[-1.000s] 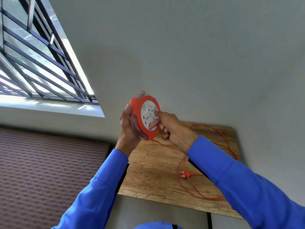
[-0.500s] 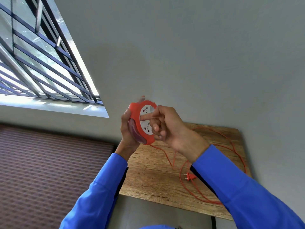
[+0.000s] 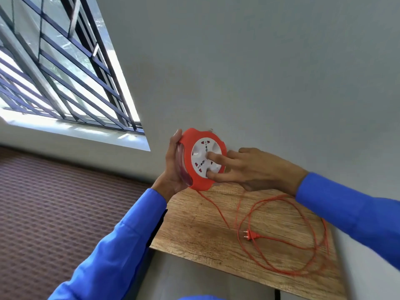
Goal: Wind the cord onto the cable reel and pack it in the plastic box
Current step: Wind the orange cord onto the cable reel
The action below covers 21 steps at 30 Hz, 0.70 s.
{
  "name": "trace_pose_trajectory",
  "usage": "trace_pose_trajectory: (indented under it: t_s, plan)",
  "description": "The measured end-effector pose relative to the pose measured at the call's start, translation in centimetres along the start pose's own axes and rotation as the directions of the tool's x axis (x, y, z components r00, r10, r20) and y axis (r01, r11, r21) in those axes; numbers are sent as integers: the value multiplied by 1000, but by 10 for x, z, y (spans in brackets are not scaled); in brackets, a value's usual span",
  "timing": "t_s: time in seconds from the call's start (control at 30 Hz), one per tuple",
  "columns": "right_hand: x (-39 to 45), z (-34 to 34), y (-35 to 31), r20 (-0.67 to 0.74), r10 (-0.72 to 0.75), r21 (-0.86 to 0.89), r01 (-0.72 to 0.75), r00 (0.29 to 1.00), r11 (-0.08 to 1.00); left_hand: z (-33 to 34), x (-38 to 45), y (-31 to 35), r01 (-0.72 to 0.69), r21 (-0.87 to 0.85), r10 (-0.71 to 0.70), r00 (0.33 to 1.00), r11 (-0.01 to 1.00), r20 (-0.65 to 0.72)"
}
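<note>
The orange cable reel (image 3: pixel 201 159) is held up in the air above the far left corner of the wooden table (image 3: pixel 194 230), with its white socket face turned toward the camera. The left hand (image 3: pixel 173 165) is closed around the back and rim of the reel, the thumb at the upper edge. The right hand (image 3: pixel 249 167) is not gripping anything: its fingers are spread, and two fingertips (image 3: pixel 211 155) press into the recesses of the white centre disc, as if to turn it.

From the bottom of the reel the orange cord (image 3: pixel 216 211) hangs down to the table and lies there in several loose, overlapping loops (image 3: pixel 311 241) near the right edge. The two-pin plug (image 3: pixel 252 235) rests inside these loops, apart from both hands. It seems that most of the cord is not yet wound, but how much already sits inside the reel I cannot tell, because the palm covers that side. The plastic box is not in view.

The risks come mainly from the loops. They cross each other, so a fast turn could pull them into a knot, or drag the plug across the wood and off the edge. The fingertips sit only in shallow recesses; if the cord catches, they may slip out. The reel is supported by one hand only, so a sudden tug from below could tilt it or pull it out of the grasp.
</note>
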State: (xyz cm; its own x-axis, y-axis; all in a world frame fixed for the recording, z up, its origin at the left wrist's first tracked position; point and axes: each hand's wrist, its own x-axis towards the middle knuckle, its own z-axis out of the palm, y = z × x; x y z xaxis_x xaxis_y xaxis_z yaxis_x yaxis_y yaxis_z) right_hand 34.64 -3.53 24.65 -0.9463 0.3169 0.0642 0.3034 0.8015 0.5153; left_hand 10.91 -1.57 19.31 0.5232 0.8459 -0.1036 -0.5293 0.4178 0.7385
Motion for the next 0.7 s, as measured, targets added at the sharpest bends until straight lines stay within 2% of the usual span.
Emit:
trace_pose_trajectory:
  t_s: [0.2, 0.33, 0.43, 0.6, 0.7]
  plan:
    - [-3, -7, 19, 116, -204, -165, 222, 972, 961, 1, 3, -2, 101, 9, -102, 992, 995, 80]
    - [5, -13, 26, 125, -296, -196, 316, 947, 928, 4, 1, -2, 136, 87, -147, 981, 987, 130]
    - [8, -17, 31, 130, -295, -245, 319, 947, 916, 5, 1, 0, 135, 86, -144, 984, 987, 108]
    - [12, -14, 30, 49, -294, -280, 296, 955, 913, 6, 1, 4, 135, 96, -144, 985, 986, 94]
    - [13, -14, 24, -25, -227, -286, 210, 974, 935, 10, 0, 4, 116, 117, -126, 989, 986, 81]
